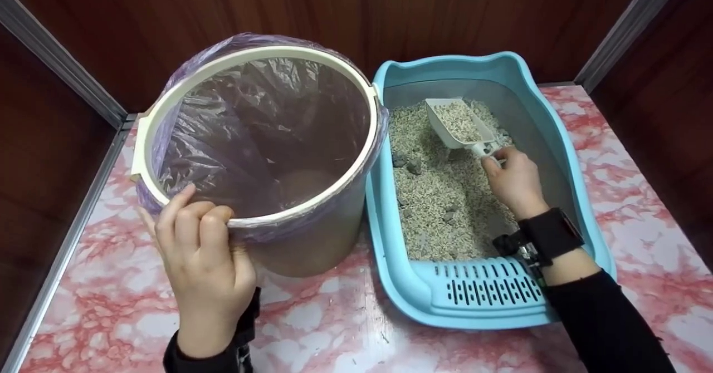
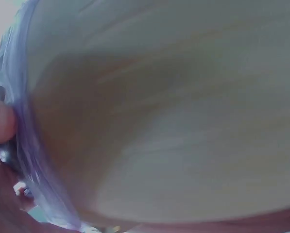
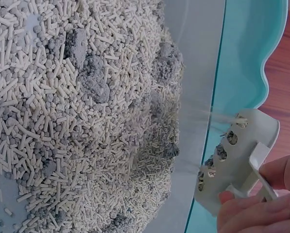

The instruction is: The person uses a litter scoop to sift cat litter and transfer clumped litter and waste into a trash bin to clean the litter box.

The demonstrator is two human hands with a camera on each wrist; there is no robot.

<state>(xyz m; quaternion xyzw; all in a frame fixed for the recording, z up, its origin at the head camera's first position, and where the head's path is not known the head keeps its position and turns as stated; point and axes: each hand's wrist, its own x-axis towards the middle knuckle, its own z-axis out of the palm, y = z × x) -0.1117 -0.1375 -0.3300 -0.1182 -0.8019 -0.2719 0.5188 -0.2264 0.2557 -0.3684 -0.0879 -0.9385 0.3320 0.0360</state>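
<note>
Scoop (image 1: 457, 122), loaded with litter and pinched by the right hand (image 1: 515, 181), should travel level toward nine o'clock, where the left hand (image 1: 203, 250) grips the bin (image 1: 256, 55) rim (steadying it).

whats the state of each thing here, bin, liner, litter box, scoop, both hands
bin: upright, open, no lid on it
liner: fitted inside, folded over the rim, looks empty
litter box: holds pellet litter with grey clumps
scoop: lifted over the litter, loaded with pellets
left hand: grips the bin rim
right hand: holds the scoop handle
</note>
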